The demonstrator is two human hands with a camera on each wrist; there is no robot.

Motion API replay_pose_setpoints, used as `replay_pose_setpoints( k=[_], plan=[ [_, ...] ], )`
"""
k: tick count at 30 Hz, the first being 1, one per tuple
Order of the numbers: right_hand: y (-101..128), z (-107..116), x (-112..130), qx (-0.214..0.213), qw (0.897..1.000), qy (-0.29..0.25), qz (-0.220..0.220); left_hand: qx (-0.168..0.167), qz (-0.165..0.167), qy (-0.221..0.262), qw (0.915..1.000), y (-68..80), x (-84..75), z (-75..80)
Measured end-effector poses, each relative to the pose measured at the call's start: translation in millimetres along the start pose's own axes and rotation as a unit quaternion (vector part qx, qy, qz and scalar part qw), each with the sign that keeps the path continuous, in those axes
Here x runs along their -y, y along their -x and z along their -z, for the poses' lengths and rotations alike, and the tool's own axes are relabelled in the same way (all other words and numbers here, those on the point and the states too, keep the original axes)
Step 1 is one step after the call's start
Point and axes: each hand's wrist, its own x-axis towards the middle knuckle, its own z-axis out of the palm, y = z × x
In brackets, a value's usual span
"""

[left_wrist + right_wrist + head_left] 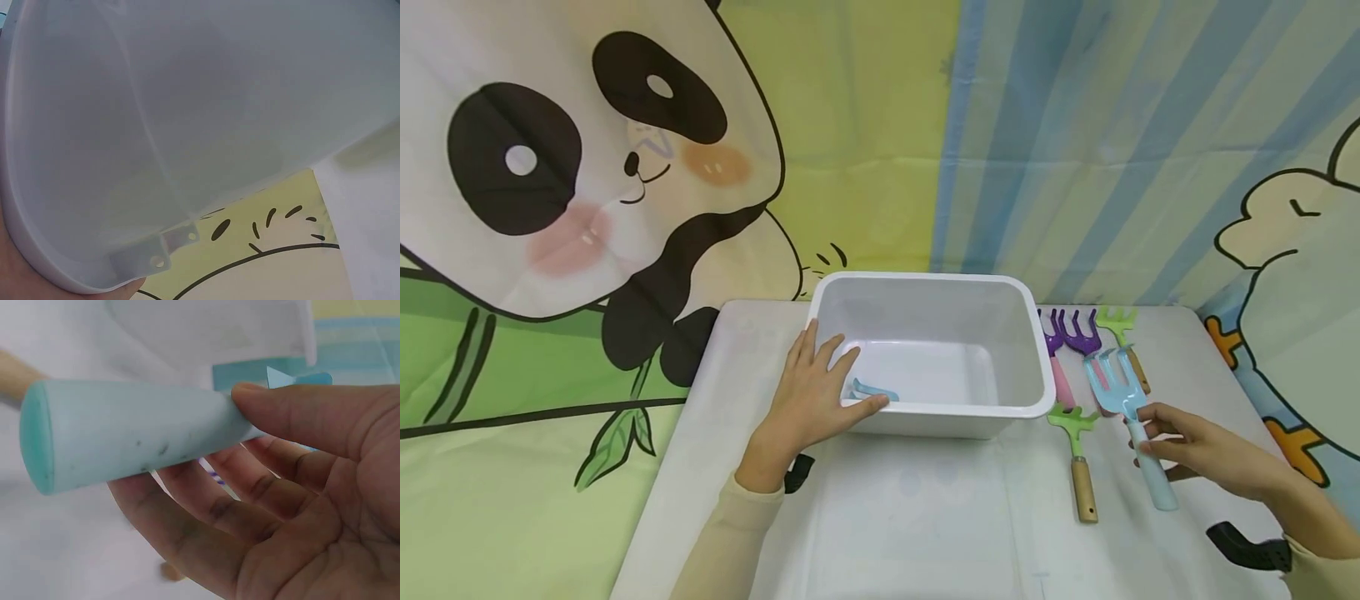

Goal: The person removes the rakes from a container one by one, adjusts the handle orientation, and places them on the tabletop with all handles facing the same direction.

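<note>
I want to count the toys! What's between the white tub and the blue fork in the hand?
In the head view, a green rake with a wooden handle lies between white tub and blue fork.

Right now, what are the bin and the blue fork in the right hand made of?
Bin: looks like white plastic, glossy, slightly see-through walls. Blue fork: painted prongs, likely metal or plastic; handle matte pale blue with scuffs, possibly painted wood. Right hand holds it.

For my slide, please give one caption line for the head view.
Left hand rests on the white bin rim while right hand pinches a blue rake.
</note>
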Motion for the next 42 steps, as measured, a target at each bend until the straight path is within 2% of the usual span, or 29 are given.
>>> replay_pose_setpoints(
  k=[11,18,26,33,42],
  plan=[
    [9.8,-23.4,-65.6,-0.041,0.992,-0.056,-0.105,-0.003,-0.001,0.001,1.0,0.8,0.4,-0.7],
    [9.3,-28.8,-88.4,-0.048,0.984,-0.082,-0.152,-0.001,-0.001,-0.002,1.0,0.1,0.6,-0.7],
    [4.8,-33.9,-98.3,-0.054,0.976,-0.085,-0.191,-0.003,-0.001,0.002,1.0,0.1,0.9,-1.0],
    [-0.2,-35.2,-95.2,-0.042,0.979,-0.085,-0.179,-0.005,-0.001,0.0,1.0,0.1,1.0,-1.4],
    [-5.7,-38.7,-90.8,-0.052,0.977,-0.079,-0.19,-0.015,-0.006,0.001,0.9999,0.2,0.7,-1.2]
  ],
)
